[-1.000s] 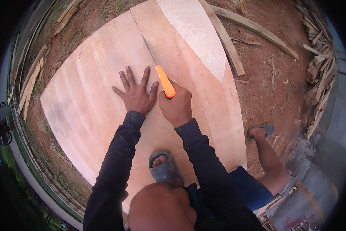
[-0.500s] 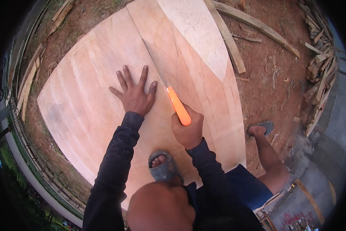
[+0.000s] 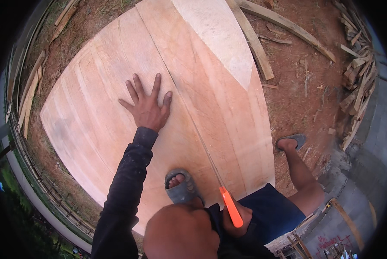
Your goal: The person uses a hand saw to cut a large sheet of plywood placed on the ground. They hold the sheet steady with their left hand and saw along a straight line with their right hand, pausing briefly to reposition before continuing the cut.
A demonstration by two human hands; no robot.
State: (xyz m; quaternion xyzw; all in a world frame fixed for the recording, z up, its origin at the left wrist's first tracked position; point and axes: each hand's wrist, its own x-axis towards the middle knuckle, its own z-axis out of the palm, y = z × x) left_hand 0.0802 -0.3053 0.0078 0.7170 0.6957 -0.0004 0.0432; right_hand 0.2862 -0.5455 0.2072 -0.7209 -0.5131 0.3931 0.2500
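A large, pale plywood sheet [image 3: 103, 134] lies flat on the ground. My left hand [image 3: 149, 108] presses on it with fingers spread, just left of a long, straight cut line. Close to my body, my right hand [image 3: 244, 219] grips the orange handle of a handsaw [image 3: 231, 209]. The saw's thin blade stretches forward from the handle along that line, seen nearly edge-on. From the far edge of the sheet, a narrow dark slit runs toward the blade. My sandaled foot [image 3: 182, 187] stands on the plywood, left of the saw.
A whiter, pointed area [image 3: 219, 39] covers part of the sheet's far right. Timber strips [image 3: 288, 26] lie beyond it on reddish soil. Scrap wood [image 3: 359, 86] is piled at the right, beside grey concrete [image 3: 361, 172]. More boards [image 3: 31, 95] lie at the left. My other foot [image 3: 290, 141] rests on soil.
My right hand has drawn the saw back toward my body and slightly right, exposing more of the blade. My left hand stays spread on the plywood, shifted barely left in the picture.
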